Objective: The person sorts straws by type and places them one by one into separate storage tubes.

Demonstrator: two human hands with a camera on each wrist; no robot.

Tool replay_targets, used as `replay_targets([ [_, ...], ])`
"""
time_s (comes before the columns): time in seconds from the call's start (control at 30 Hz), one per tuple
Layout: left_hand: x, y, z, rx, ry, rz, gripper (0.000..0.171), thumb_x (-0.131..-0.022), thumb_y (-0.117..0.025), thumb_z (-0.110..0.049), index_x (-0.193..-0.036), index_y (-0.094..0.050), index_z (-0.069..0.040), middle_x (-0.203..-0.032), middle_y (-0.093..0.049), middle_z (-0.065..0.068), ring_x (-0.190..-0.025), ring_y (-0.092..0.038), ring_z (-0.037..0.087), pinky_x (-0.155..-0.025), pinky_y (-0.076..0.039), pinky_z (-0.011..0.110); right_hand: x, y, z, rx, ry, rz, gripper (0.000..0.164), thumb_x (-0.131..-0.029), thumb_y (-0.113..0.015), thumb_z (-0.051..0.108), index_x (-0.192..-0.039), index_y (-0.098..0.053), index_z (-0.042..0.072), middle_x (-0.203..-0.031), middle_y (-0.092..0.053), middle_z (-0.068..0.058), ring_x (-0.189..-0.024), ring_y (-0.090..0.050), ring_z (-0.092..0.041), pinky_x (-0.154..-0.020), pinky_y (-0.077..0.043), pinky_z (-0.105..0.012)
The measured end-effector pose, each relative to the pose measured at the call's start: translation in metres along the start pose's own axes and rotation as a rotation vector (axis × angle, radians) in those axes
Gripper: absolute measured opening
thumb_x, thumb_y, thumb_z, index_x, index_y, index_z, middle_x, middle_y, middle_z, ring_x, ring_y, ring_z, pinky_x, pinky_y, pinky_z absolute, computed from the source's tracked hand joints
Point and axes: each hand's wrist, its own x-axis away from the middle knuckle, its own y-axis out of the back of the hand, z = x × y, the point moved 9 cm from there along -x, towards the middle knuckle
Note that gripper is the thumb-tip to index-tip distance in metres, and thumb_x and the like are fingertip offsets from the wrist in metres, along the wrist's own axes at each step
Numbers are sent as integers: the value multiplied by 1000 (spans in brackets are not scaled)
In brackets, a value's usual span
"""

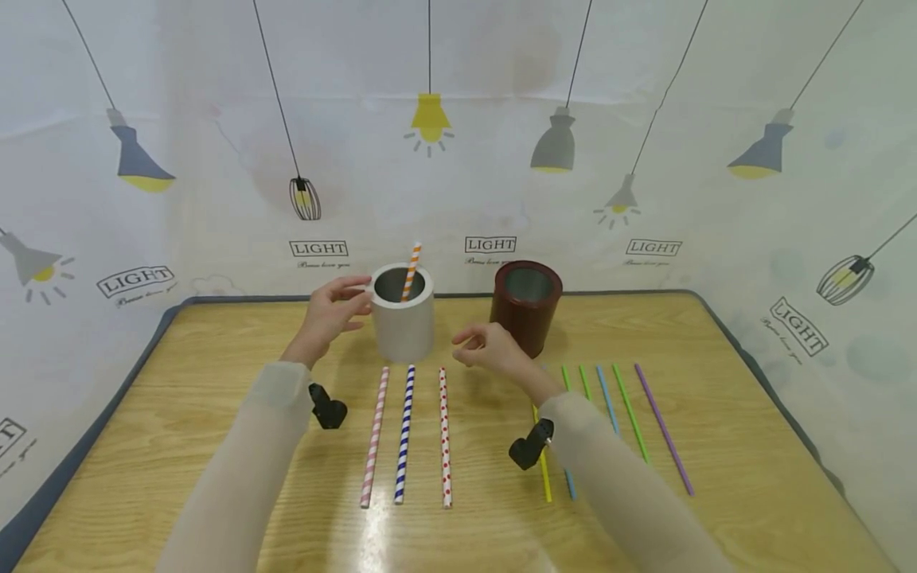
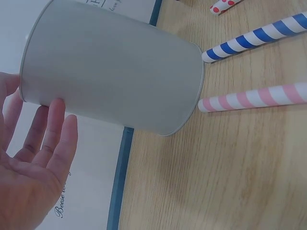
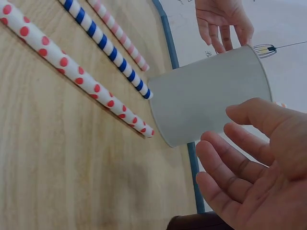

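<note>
White cup — upright on the table, orange-striped straw leaning inside. Left hand: fingers loosely spread at the rim, seemingly touching; an uneven push could tip the cup. Right hand: fingers slightly bent, holding nothing. Red-dotted straw: loose, round — a careless brush could roll it. Concealed: leaning straw's lower end; parts of the plain straws (right sleeve across them).

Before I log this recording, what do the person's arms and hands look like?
The left sleeve and right sleeve are long, plain and pale. A small black device shows beside the left sleeve's end, another beside the right's. The left hand and right hand wear no gloves.
</note>
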Motion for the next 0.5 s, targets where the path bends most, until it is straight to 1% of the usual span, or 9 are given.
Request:
replay_targets([
  [0.1,0,0,0,6,-4,2,45,-89,-61,-26,-130,-50,-10,-119,-51,16,-101,-57,33,-81,-50,44,4,-6,-6,-8,-17,-10,24,-81,-68,8,-102,-64,-3,-77,-66,-9,-66,-59,-12,-62,-45,-22],
  [0.17,1,0,0,8,-5,2,45,-89,-61,-27,-129,-50,-10,-119,-51,16,-100,-57,32,-81,-50,43,6,-11,-10,-18,-41,-11,23,-81,-68,8,-101,-65,-3,-76,-65,-9,-66,-60,-17,-59,-44,-22],
  [0.33,1,0,-1,14,-6,0,45,-89,-61,-27,-129,-51,-10,-118,-52,16,-98,-58,31,-81,-50,44,12,-21,-21,-28,-111,-10,22,-81,-68,9,-100,-65,-1,-74,-64,-7,-64,-60,-19,-55,-43,-21],
  [0.4,1,0,0,11,-7,1,45,-89,-61,-28,-129,-51,-10,-119,-51,16,-99,-57,31,-81,-50,44,14,-23,-26,-33,-137,-24,20,-81,-68,10,-99,-65,0,-73,-63,-5,-62,-58,-14,-54,-43,-21],
  [0.5,1,1,0,3,-7,-1,46,-89,-61,-28,-129,-50,-10,-120,-51,16,-100,-57,32,-80,-51,42,16,-29,-33,-75,-167,-40,19,-81,-68,10,-97,-64,0,-68,-61,-4,-59,-57,-14,-52,-44,-21],
])
